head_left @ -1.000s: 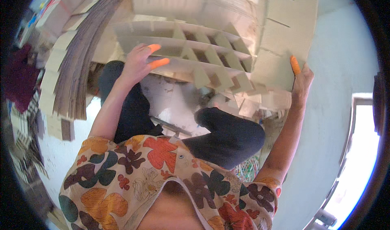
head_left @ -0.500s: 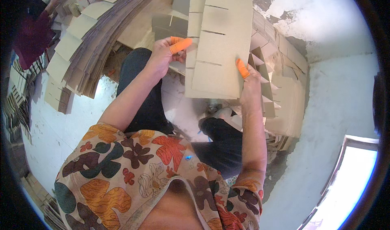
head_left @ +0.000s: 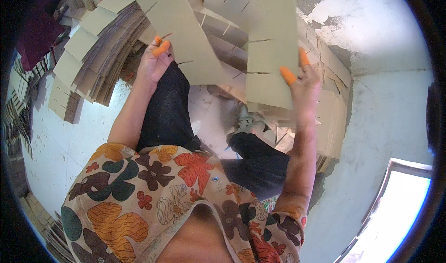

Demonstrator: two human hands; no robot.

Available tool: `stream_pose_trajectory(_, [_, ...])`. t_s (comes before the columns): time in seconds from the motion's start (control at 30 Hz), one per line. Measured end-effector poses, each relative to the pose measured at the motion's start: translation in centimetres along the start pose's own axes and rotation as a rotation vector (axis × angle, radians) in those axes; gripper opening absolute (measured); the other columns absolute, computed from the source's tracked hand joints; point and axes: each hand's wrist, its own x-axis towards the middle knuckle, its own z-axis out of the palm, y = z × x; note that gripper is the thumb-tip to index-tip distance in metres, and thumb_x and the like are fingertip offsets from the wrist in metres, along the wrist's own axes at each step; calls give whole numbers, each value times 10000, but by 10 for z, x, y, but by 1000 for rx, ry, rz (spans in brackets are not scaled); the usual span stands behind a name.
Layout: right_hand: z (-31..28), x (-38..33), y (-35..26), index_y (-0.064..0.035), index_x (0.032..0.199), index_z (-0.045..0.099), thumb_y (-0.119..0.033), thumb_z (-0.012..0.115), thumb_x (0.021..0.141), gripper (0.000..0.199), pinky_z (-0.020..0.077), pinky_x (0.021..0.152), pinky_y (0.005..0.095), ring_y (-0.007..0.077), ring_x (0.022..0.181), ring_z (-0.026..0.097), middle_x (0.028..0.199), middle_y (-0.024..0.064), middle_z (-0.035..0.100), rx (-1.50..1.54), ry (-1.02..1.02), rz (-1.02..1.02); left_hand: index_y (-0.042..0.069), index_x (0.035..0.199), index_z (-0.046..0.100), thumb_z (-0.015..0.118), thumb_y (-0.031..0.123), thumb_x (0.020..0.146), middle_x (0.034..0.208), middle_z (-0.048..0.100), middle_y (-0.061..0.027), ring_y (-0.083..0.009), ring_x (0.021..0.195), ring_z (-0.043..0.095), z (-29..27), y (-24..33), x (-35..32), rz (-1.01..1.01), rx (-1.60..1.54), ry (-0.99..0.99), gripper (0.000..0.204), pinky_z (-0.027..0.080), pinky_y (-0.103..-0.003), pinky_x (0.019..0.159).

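My left hand (head_left: 155,61), with orange finger covers, grips one slotted cardboard strip (head_left: 183,35) by its lower left edge and holds it tilted. A second slotted cardboard strip (head_left: 271,49) stands upright in my right hand (head_left: 304,84), which also wears orange finger covers. The two strips are apart, side by side, raised over my lap. Behind them lies an assembled cardboard divider grid (head_left: 232,12).
A fanned stack of cut cardboard strips (head_left: 90,54) lies to my left. More cardboard sheets (head_left: 332,119) lean against the white wall on the right. My legs in dark trousers (head_left: 169,109) stretch forward on the floor. A bright doorway (head_left: 399,212) is at lower right.
The single bundle of strips I held with both hands has been split: my left hand carried one strip left, my right hand carried the other right.
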Motion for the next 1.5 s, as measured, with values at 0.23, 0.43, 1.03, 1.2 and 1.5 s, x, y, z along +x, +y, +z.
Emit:
stream_pose_trajectory(0.23, [21, 4, -14, -1, 1271, 482, -3, 726, 692, 628, 476, 622, 317, 227, 680, 610, 787, 211, 607, -347, -113, -115, 31, 991, 565, 425, 68, 886, 882, 616, -47, -136, 728, 586, -14, -27, 4, -35, -40, 157, 179, 497, -261, 677])
stream_pose_trajectory(0.43, [30, 9, -10, -27, 1277, 496, 1, 739, 683, 642, 333, 517, 220, 89, 573, 330, 637, 27, 362, -271, -140, -149, -7, 1125, 513, 332, 170, 942, 1084, 610, -131, -220, 899, 617, -52, -29, 15, -159, -269, -543, 312, 518, -333, 785])
stream_pose_trajectory(1.03, [72, 16, 13, 4, 1128, 530, -46, 682, 726, 433, 452, 645, 425, 373, 715, 545, 774, 262, 560, -334, -384, -110, -3, 891, 563, 413, 5, 832, 787, 603, -51, -114, 656, 566, -12, -38, 6, -223, 59, -12, 161, 486, -227, 630])
stream_pose_trajectory(1.2, [71, 17, 7, 46, 1037, 558, -39, 651, 737, 326, 463, 640, 465, 432, 770, 587, 785, 271, 589, -278, -352, -145, -8, 888, 561, 409, 8, 839, 797, 604, -55, -114, 657, 568, -26, -42, 12, -219, 127, -11, 161, 488, -228, 630])
stream_pose_trajectory(1.5, [89, 19, 31, 2, 937, 605, -134, 628, 781, 209, 466, 678, 459, 420, 775, 583, 810, 264, 592, -453, -500, -126, -21, 908, 567, 428, -31, 792, 827, 614, -73, -118, 674, 571, -14, -39, 9, -194, 88, -53, 182, 491, -229, 642])
